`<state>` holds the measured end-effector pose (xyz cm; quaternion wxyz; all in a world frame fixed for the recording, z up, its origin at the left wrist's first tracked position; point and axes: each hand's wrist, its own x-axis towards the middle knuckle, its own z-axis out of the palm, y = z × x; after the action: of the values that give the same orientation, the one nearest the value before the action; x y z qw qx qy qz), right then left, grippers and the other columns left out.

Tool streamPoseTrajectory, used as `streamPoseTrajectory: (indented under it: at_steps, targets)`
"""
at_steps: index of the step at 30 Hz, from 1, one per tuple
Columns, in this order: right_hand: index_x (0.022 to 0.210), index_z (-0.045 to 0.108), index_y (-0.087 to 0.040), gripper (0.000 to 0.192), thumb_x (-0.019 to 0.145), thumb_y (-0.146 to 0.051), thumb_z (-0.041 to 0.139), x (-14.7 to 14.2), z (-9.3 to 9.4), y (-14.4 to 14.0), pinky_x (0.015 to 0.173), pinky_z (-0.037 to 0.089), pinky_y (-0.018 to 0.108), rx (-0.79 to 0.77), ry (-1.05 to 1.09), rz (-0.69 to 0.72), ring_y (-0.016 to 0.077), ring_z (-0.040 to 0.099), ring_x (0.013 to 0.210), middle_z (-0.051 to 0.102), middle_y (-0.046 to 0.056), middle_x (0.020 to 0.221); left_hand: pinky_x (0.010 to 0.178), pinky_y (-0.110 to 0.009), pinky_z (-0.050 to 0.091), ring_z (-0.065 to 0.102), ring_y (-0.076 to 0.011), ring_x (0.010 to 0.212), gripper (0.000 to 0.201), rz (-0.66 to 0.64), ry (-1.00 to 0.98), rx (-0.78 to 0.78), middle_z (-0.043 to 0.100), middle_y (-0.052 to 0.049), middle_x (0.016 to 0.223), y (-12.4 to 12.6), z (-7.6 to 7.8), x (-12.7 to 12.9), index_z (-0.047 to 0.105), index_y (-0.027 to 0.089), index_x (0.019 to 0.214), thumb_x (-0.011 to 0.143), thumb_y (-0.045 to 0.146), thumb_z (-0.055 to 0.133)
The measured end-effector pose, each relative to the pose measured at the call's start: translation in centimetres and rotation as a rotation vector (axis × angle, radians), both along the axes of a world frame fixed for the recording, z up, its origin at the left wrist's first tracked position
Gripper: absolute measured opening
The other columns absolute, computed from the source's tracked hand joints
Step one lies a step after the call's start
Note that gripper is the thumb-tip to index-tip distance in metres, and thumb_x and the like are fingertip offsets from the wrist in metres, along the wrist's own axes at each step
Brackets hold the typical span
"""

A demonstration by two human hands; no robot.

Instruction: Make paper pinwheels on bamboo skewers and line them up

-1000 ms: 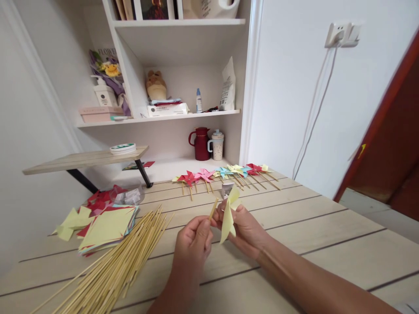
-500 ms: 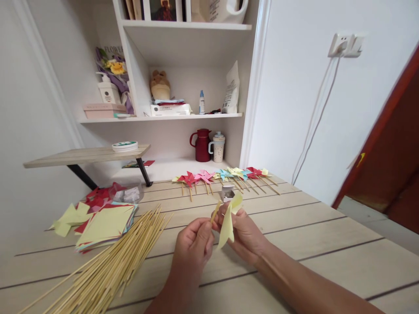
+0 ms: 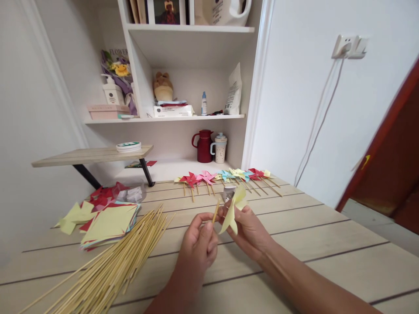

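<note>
Pinched between the thumb and fingers of your left hand is a bamboo stick, its top end tilted up and to the right toward the paper. Your right hand is closed on the yellow pinwheel, holding it by its middle just above the wooden table, with the folded vanes standing up and hanging down on either side of the fingers.

Compared with a second ago, both grips are unchanged, and stick and paper sit a little closer: the stick's top now stands just beside the paper's centre, though whether they touch cannot be told. The pinwheel has turned slightly, its upper vane spread wider. I judge that the joining of stick to paper is under way but not yet finished.

Near your left hand, a loose bundle of spare sticks fans across the near-left of the table. Beyond it lies a stack of coloured paper squares. On the far side, a row of finished pinwheels lies in front of the white shelf unit.
</note>
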<state>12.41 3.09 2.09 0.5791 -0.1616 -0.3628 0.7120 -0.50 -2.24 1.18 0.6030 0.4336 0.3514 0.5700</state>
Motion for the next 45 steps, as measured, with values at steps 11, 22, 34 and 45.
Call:
streamPoseTrajectory:
  at_steps: [11, 22, 34, 45]
  targets:
    - [0.078, 0.069, -0.016, 0.032, 0.060, -0.033, 0.090, 0.9, 0.4, 0.9, 0.066, 0.044, 0.025, 0.077, -0.104, -0.070, 0.0133, 0.059, 0.067, 0.069, 0.000, 0.071, 0.044, -0.015, 0.015, 0.023, -0.0042, 0.047, 0.037, 0.123, -0.029, 0.054, 0.032, 0.010, 0.056, 2.5, 4.3, 0.3, 0.060, 0.020, 0.101, 0.077, 0.046, 0.073]
    - [0.076, 0.073, -0.019, 0.017, 0.072, -0.034, 0.081, 0.8, 2.7, 3.8, 0.061, 0.043, 0.027, 0.324, -0.361, -0.083, 0.0145, 0.058, 0.063, 0.069, 0.000, 0.071, 0.043, -0.018, 0.013, 0.021, -0.0034, 0.045, 0.046, 0.279, -0.114, -0.018, 0.034, 0.009, 0.053, 4.5, 1.9, 0.4, 0.070, 0.015, 0.097, 0.071, 0.052, 0.077]
    - [0.089, 0.072, -0.023, 0.017, 0.091, -0.013, 0.058, 1.0, 3.2, 3.1, 0.071, 0.045, 0.035, 1.373, -0.854, -0.560, 0.0186, 0.062, 0.075, 0.071, 0.004, 0.074, 0.042, -0.016, 0.023, 0.025, -0.0036, 0.043, 0.040, 0.257, -0.210, 0.007, 0.036, 0.010, 0.052, 3.7, 2.8, -1.1, 0.063, 0.017, 0.090, 0.070, 0.047, 0.080]
    - [0.101, 0.073, -0.026, 0.019, 0.091, -0.018, 0.059, 2.5, 4.5, 1.2, 0.070, 0.050, 0.038, 1.297, -0.714, -0.679, 0.0212, 0.065, 0.076, 0.073, 0.005, 0.076, 0.042, -0.018, 0.016, 0.022, -0.0039, 0.042, 0.032, 0.141, -0.103, -0.072, 0.035, 0.008, 0.046, 3.3, 2.1, 0.3, 0.070, 0.017, 0.080, 0.064, 0.044, 0.078]
